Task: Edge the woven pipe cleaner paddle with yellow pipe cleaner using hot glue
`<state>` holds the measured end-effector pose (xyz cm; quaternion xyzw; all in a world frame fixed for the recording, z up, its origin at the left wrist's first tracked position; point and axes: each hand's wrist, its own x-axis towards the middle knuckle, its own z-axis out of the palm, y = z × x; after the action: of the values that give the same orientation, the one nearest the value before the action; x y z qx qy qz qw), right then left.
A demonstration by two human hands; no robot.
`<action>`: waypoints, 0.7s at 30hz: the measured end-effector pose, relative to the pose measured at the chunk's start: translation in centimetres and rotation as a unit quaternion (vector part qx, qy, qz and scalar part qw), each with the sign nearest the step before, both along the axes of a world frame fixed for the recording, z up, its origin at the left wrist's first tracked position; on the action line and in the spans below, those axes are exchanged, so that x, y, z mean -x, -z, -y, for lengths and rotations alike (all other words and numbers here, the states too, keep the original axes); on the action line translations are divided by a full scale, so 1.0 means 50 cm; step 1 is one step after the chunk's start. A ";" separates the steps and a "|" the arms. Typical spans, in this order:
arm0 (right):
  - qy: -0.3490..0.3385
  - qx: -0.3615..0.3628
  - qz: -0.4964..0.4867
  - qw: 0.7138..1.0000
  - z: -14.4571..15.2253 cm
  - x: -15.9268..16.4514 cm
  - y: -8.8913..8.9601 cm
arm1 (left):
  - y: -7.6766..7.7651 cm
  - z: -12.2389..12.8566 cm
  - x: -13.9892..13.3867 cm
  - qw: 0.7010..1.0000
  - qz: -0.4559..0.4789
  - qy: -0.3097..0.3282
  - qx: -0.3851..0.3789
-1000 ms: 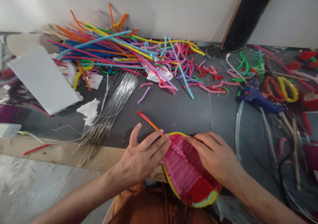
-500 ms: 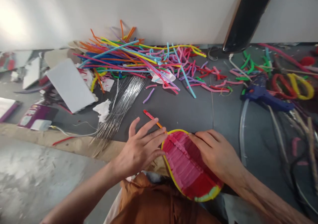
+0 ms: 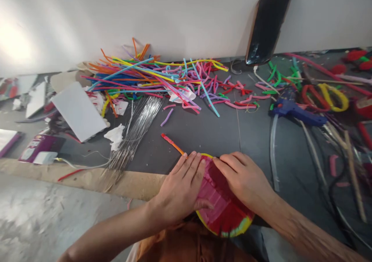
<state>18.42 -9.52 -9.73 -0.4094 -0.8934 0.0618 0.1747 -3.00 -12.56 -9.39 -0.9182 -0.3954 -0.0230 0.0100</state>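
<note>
A rounded pink and red craft piece [image 3: 225, 209] with a yellow rim and a pale green patch lies at the table's front edge, close to my body. My left hand [image 3: 183, 190] rests flat over its left side, fingers stretched and thumb apart, covering part of the pink surface. Along the upper right edge, my right hand [image 3: 245, 180] grips the piece with bent fingers; its thumb is hidden. An orange stick with a red tip [image 3: 173, 142] points up and left from under my left fingertips. Whether it joins the piece is hidden.
Colourful pipe cleaners [image 3: 139, 78] pile up against the wall, beside a bundle of thin wires [image 3: 139, 126]. A phone [image 3: 269, 28] leans upright there. To the right lie a blue glue gun [image 3: 299, 111], scissors with red and yellow handles [image 3: 334, 97] and cables. A white box [image 3: 79, 111] sits left.
My left hand has come down and right, from the left rim onto the pink surface. My right hand still holds the right edge. The whole view has shifted slightly.
</note>
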 end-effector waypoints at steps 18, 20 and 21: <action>0.001 0.013 -0.002 1.000 0.000 -0.004 0.009 | -0.016 -0.013 -0.019 1.000 -0.017 -0.024 0.009; 0.021 0.011 -0.006 1.000 0.000 -0.009 0.006 | -0.014 -0.012 -0.020 0.999 -0.025 -0.029 0.015; 0.033 0.010 -0.006 0.999 0.001 -0.013 0.002 | -0.012 -0.012 -0.020 0.999 -0.026 -0.031 0.016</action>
<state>19.08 -9.59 -9.84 -0.4398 -0.8777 0.0671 0.1778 -2.02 -11.98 -8.77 -0.9056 -0.4240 0.0078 0.0065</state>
